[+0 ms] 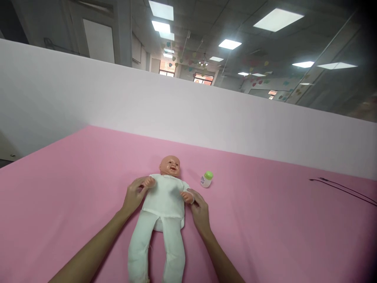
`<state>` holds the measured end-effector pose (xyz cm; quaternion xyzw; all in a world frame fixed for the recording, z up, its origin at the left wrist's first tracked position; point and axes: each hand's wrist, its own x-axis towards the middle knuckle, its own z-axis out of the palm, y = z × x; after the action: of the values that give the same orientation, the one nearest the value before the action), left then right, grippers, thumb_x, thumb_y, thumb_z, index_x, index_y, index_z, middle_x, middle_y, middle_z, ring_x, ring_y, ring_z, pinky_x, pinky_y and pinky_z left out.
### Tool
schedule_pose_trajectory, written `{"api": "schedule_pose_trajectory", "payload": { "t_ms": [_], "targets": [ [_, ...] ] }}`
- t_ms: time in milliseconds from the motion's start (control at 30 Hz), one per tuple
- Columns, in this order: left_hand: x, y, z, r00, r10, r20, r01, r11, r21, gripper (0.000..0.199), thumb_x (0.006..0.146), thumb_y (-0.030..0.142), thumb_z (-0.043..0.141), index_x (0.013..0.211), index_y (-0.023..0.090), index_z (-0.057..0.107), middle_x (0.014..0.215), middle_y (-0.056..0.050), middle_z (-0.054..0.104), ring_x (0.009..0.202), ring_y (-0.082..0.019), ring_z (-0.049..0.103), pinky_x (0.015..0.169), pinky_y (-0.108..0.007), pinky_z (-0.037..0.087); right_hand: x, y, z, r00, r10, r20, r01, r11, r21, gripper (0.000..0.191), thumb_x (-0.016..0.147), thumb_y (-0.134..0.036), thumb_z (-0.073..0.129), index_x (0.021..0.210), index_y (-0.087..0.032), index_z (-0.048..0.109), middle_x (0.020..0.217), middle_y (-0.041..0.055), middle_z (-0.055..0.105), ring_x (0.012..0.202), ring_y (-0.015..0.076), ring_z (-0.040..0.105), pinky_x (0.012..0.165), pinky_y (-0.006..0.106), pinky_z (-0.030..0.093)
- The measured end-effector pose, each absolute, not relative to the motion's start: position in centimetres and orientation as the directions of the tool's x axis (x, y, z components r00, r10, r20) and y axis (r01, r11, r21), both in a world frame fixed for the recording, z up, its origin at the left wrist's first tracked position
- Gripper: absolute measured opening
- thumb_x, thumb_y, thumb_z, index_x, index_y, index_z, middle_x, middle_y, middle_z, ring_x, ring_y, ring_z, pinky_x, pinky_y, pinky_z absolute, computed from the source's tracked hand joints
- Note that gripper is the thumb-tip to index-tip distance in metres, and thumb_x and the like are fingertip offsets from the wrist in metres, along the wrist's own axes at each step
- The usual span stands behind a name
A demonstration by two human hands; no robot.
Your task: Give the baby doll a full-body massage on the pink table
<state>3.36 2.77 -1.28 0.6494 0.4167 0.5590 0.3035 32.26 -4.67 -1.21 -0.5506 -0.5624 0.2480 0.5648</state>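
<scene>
A baby doll (165,196) in a white cloth top and trousers lies face up, its head away from me. My left hand (134,196) is closed round the doll's arm on the left side, close to its small hand (149,182). On the other side, my right hand (200,208) has its fingers closed at the doll's wrist, beside the other small hand (187,197). Both doll hands rest near the chest. My fingertips are partly hidden behind the doll's arms. A small white jar with a green lid (207,179) stands just beyond my right hand.
The doll and jar are on a pink-covered table (259,220). A white partition (176,106) rises along the far side. Thin black cables (343,186) lie at the right edge. Ceiling lights and hanging decorations show in the room behind.
</scene>
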Motion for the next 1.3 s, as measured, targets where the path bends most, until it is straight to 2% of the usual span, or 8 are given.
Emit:
{"api": "schedule_pose_trajectory", "payload": {
  "t_ms": [133, 300, 533, 700, 867, 1033, 1167, 1300],
  "targets": [
    [2.8, 3.2, -1.1, -0.224, 0.946, 0.232, -0.064, -0.252, 0.966, 0.031, 0.087, 0.047, 0.070, 0.098, 0.019, 0.065, 0.087, -0.003, 0.067, 0.076, -0.019, 0.064, 0.065, -0.027, 0.052, 32.9, -4.3, -0.7, 0.423, 0.903, 0.081, 0.057, 0.063, -0.996, 0.043, 0.079, -0.057, 0.076, 0.085, -0.014, 0.075, 0.068, 0.0081, 0.075, 0.060, 0.0211, 0.068, 0.059, 0.032, 0.055],
    [2.1, 3.6, -1.2, -0.258, 0.954, 0.153, -0.148, -0.196, 0.969, 0.035, 0.083, 0.052, 0.073, 0.088, 0.019, 0.062, 0.074, 0.002, 0.060, 0.066, -0.015, 0.058, 0.059, -0.025, 0.048, 33.2, -4.3, -0.3, 0.441, 0.897, 0.038, 0.011, 0.037, -0.999, 0.053, 0.073, -0.065, 0.079, 0.080, -0.013, 0.074, 0.062, 0.0079, 0.072, 0.057, 0.0199, 0.065, 0.058, 0.031, 0.053],
    [3.1, 2.8, -1.3, 0.109, 0.853, 0.511, 0.205, -0.522, 0.828, 0.025, 0.091, 0.033, 0.064, 0.110, 0.025, 0.077, 0.117, -0.008, 0.074, 0.111, -0.028, 0.064, 0.094, -0.042, 0.053, 32.8, -4.8, -0.8, 0.179, 0.902, 0.393, 0.385, 0.303, -0.872, 0.027, 0.086, -0.035, 0.068, 0.108, -0.022, 0.079, 0.114, 0.0096, 0.075, 0.109, 0.0275, 0.069, 0.095, 0.042, 0.056],
    [3.5, 2.5, -1.6, 0.234, 0.764, 0.601, 0.283, -0.645, 0.710, 0.027, 0.093, 0.026, 0.057, 0.110, 0.031, 0.078, 0.120, -0.007, 0.073, 0.117, -0.027, 0.062, 0.099, -0.046, 0.051, 32.9, -5.1, -1.4, -0.034, 0.874, 0.484, 0.558, 0.419, -0.716, 0.045, 0.088, -0.016, 0.051, 0.123, -0.032, 0.075, 0.133, 0.0057, 0.068, 0.122, 0.0243, 0.064, 0.104, 0.043, 0.053],
    [3.5, 2.7, -1.8, -0.112, 0.884, 0.455, 0.180, -0.432, 0.884, 0.060, 0.086, 0.041, 0.072, 0.142, 0.026, 0.054, 0.129, -0.011, 0.066, 0.105, -0.025, 0.067, 0.085, -0.036, 0.056, 32.4, -4.7, -0.7, 0.283, 0.884, 0.373, 0.318, 0.281, -0.906, 0.032, 0.080, -0.031, 0.071, 0.110, -0.022, 0.077, 0.118, 0.0097, 0.075, 0.112, 0.0290, 0.068, 0.097, 0.044, 0.057],
    [1.5, 3.6, -0.9, -0.479, 0.850, 0.218, 0.155, -0.162, 0.975, 0.094, 0.087, 0.053, 0.068, 0.162, 0.026, 0.018, 0.129, -0.014, 0.062, 0.103, -0.026, 0.066, 0.086, -0.040, 0.053, 33.5, -4.4, 0.4, 0.532, 0.838, 0.121, -0.026, 0.159, -0.987, 0.044, 0.077, -0.052, 0.080, 0.103, -0.019, 0.065, 0.065, -0.0021, 0.065, 0.055, 0.0148, 0.056, 0.049, 0.025, 0.044],
    [-0.8, 4.2, -0.3, -0.519, 0.840, 0.156, 0.443, 0.108, 0.890, 0.082, 0.091, 0.061, 0.055, 0.158, 0.019, 0.033, 0.110, -0.015, 0.068, 0.106, -0.038, 0.062, 0.089, -0.053, 0.048, 36.3, -3.9, 0.3, 0.644, 0.765, -0.008, -0.212, 0.169, -0.963, 0.051, 0.077, -0.060, 0.076, 0.109, -0.024, 0.060, 0.059, -0.0098, 0.052, 0.046, 0.0101, 0.044, 0.042, 0.021, 0.031],
    [-1.6, 4.8, -0.7, -0.479, 0.830, 0.286, 0.694, 0.159, 0.703, 0.069, 0.092, 0.057, 0.049, 0.140, 0.008, 0.056, 0.106, -0.022, 0.070, 0.112, -0.045, 0.056, 0.091, -0.056, 0.045, 39.1, -3.9, -0.3, 0.682, 0.729, 0.059, -0.017, 0.097, -0.995, 0.049, 0.074, -0.060, 0.077, 0.099, -0.022, 0.060, 0.056, -0.0095, 0.052, 0.046, 0.0118, 0.046, 0.045, 0.023, 0.035]
  ]
}}
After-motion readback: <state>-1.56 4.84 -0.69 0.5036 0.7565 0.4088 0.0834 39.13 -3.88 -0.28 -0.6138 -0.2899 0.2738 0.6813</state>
